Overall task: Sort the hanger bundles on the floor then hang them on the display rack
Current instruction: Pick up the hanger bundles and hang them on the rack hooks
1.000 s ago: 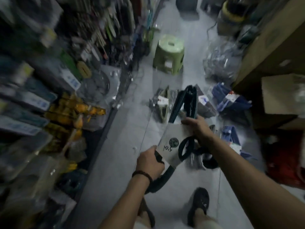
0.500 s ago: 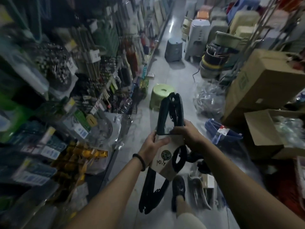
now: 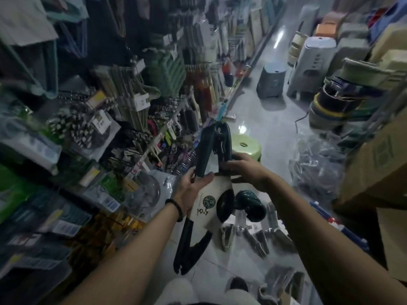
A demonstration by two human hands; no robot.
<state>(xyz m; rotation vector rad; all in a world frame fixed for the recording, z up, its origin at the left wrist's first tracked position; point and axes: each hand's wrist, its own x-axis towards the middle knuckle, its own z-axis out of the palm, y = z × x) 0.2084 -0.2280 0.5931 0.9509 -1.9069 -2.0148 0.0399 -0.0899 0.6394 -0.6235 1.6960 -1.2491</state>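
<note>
A bundle of dark green hangers with a white card label marked "10.5" is held up in front of me at chest height. My left hand grips the bundle's left side at the card. My right hand grips its upper right side. The hooks of the bundle curl out below the card on the right. More hanger bundles lie on the tiled floor below. The display rack on the left carries several hanging hanger packs.
A green stool stands on the aisle floor just beyond my hands, a grey stool farther back. Cardboard boxes and clear plastic bags line the right side. My shoe shows at the bottom.
I have risen and looked up from the floor toward the rack. The bundle came up with both hands, and my left hand moved from its lower end up to the card.
</note>
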